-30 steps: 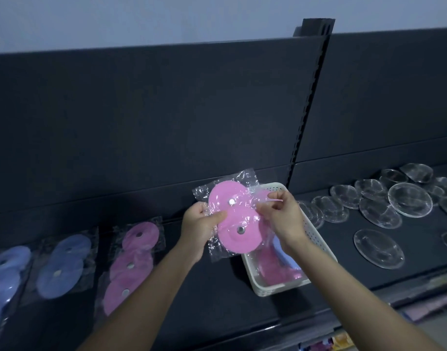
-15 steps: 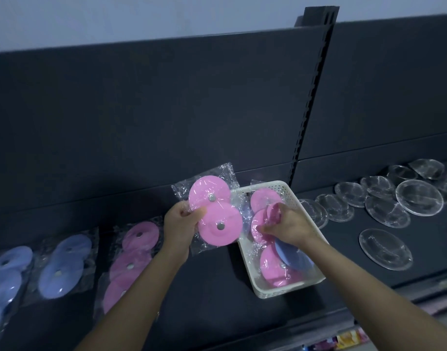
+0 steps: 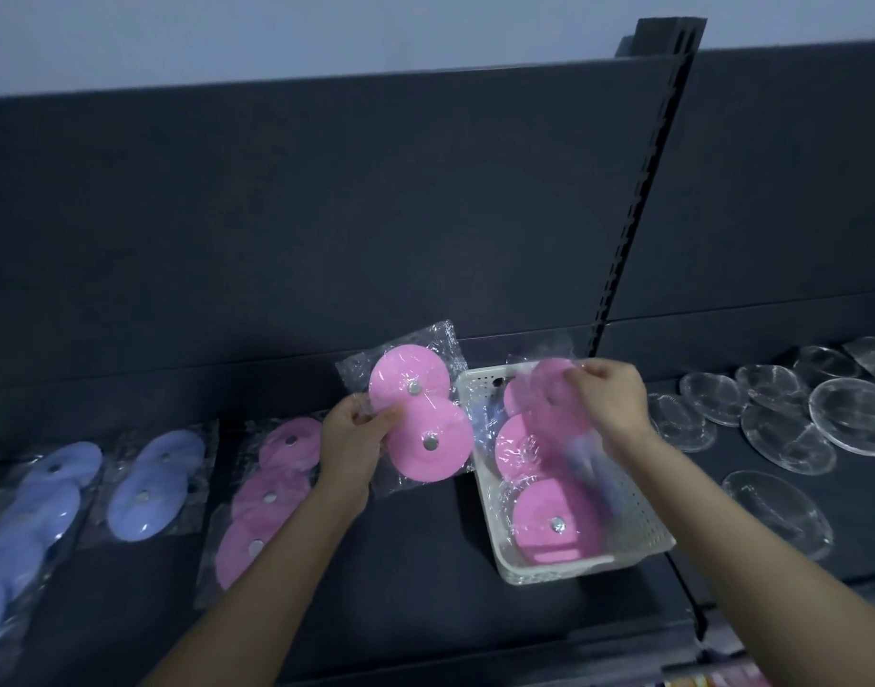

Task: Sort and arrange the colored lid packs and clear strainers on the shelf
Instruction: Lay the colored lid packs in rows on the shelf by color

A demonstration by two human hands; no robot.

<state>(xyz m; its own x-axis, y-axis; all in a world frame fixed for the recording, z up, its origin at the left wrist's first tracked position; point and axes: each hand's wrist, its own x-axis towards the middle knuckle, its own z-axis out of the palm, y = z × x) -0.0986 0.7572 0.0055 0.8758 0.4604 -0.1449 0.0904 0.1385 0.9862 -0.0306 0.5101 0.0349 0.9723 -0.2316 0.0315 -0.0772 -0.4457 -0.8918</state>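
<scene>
My left hand [image 3: 353,438] grips a clear bag holding two pink lids [image 3: 418,423], raised above the dark shelf just left of the white perforated basket [image 3: 638,530]. My right hand [image 3: 611,396] pinches a second plastic pack [image 3: 556,414], blurred by motion, with a pink lid showing in it, over the basket. More pink lid packs [image 3: 549,525] lie inside the basket. On the shelf to the left lie a pink lid pack [image 3: 272,493] and blue lid packs [image 3: 153,483]. Clear strainers [image 3: 792,419] lie spread on the shelf to the right.
The dark shelf board [image 3: 425,602] has a tall dark back panel [image 3: 326,215] behind it. A slotted upright post [image 3: 638,190] rises behind the basket and divides two shelf bays. Colourful goods [image 3: 712,679] show below the front edge at bottom right.
My left hand took the pink two-lid pack alone and moved it left. My right hand let go of it, reached into the basket and now lifts another pack out.
</scene>
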